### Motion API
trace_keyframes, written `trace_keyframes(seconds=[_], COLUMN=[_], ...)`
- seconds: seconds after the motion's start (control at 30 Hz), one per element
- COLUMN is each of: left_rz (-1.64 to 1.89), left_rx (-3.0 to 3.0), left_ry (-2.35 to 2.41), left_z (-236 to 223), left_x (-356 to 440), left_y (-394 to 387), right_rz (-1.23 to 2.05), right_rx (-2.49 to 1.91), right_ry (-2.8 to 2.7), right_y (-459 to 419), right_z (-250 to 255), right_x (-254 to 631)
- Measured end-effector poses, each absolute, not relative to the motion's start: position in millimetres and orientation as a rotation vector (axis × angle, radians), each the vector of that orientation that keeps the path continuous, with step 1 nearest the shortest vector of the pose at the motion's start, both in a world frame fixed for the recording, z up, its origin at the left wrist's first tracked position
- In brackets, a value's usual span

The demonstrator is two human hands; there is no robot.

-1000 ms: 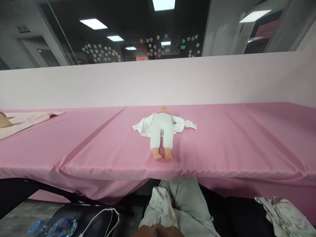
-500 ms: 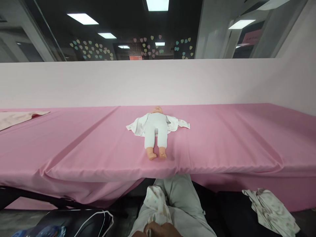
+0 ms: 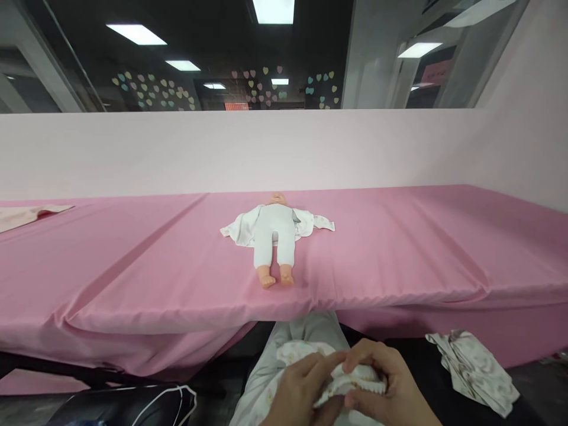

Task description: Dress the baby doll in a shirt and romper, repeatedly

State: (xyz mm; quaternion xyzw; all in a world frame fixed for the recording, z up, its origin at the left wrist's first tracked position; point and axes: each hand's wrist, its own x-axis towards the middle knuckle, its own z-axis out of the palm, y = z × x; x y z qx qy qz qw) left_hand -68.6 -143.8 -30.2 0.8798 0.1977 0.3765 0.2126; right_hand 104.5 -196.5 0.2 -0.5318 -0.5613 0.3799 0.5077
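Note:
Over my lap, both hands grip a white patterned cloth garment point(image 3: 302, 351), probably baby clothing; its exact kind is hidden by folds. My left hand point(image 3: 306, 387) is closed on the bunched fabric, fingertips close to the other hand's. My right hand point(image 3: 381, 378) pinches the gathered edge between thumb and fingers. Beyond them, a baby doll point(image 3: 275, 234) with a white cloth body lies on its back, feet toward me. Under it a white baby shirt point(image 3: 244, 229) is spread open, its sleeves out to both sides.
The doll rests on a pink-covered table point(image 3: 377, 248) against a white wall point(image 3: 177, 154). At right, another crumpled patterned cloth point(image 3: 474, 373) lies on a black seat. A white cable point(image 3: 189, 390) curls over a black surface at lower left. A pale cloth point(image 3: 26, 216) lies far left.
Both hands have risen into view from the bottom edge, bringing the patterned garment up and to the right over my lap. The view has turned slightly right; the doll has not moved.

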Motion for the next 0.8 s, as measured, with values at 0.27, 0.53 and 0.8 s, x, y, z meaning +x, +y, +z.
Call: trace_keyframes(seconds=[0.27, 0.53, 0.8], left_rz=[0.973, 1.465, 1.285], left_rx=[2.283, 2.249, 2.355], left_ry=[0.791, 0.974, 0.858], left_z=[-3.8, -22.9, -43.4], left_x=[-101.5, -115.3, -83.6], left_y=[-129.4, -126.4, -126.0], right_rz=[0.265, 0.259, 0.398], right_rx=[-1.232, -1.346, -1.186], right_ry=[-1.602, -1.813, -1.706], right_y=[-188.9, -178.9, -183.3], right_z=[12.1, -6.2, 8.8], right_x=[118.2, 119.5, 115.1])
